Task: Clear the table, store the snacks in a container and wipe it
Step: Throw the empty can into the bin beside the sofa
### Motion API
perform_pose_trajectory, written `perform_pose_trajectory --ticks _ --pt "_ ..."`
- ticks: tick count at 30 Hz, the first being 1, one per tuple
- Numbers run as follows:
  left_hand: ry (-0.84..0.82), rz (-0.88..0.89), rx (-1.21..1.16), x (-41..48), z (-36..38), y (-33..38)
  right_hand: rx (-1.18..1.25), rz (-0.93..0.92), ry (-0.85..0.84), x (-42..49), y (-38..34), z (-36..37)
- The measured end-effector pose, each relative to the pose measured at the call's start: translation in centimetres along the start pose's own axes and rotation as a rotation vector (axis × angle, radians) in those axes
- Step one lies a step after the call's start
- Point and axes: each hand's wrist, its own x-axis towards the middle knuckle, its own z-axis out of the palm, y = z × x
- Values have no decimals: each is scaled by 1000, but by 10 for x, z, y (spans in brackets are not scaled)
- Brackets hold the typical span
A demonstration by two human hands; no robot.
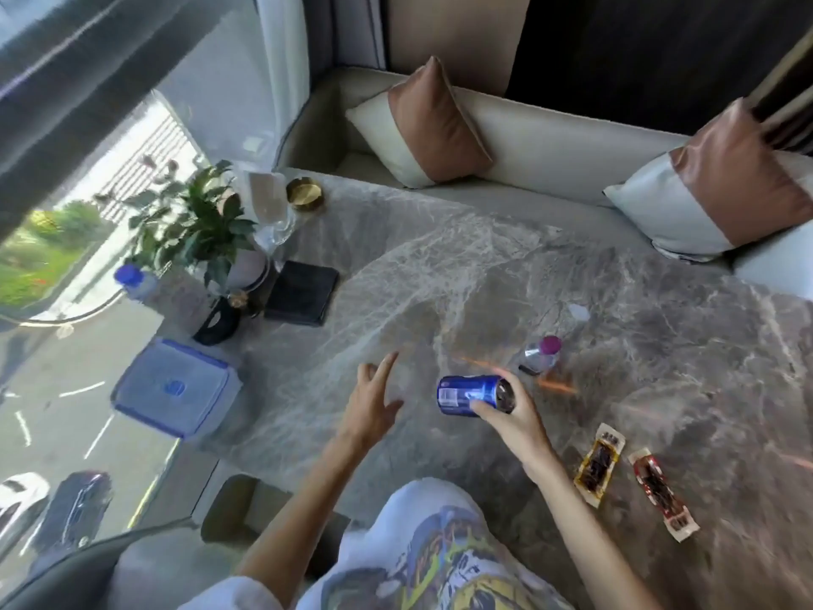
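Note:
My right hand [512, 422] grips a blue drink can [473, 394], held on its side above the grey marble table [440, 275]. To the left of the can, my left hand [371, 400] hovers over the table with fingers spread and nothing in it. Two snack packets lie at the right: a yellow-edged one [599, 471] and a red-edged one [663, 495]. A clear plastic container with a blue-rimmed lid [173, 391] sits shut at the table's left edge. A small bottle with a pink cap [543, 354] stands just beyond the can.
At the far left of the table stand a potted plant [198, 226], a blue-capped bottle [134, 281], a black square pad [303, 292], a glass [272, 209] and a gold dish [305, 194]. A cream sofa with two cushions [424, 125] borders the far side. A window runs along the left.

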Motion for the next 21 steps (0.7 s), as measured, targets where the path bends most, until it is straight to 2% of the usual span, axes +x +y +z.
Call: perform_pose_trajectory --ticks 3,6,15,21 --pt "97 -12 -109 -54 6 13 300 112 -73 -30 8 -30" --pt "175 -36 -149 -103 24 26 439 178 -161 -54 20 -54" --pt "325 -187 -413 -197 56 51 503 244 -296 -106 40 -93" --pt "506 -287 -576 -223 34 41 419 232 -376 -106 18 -69"
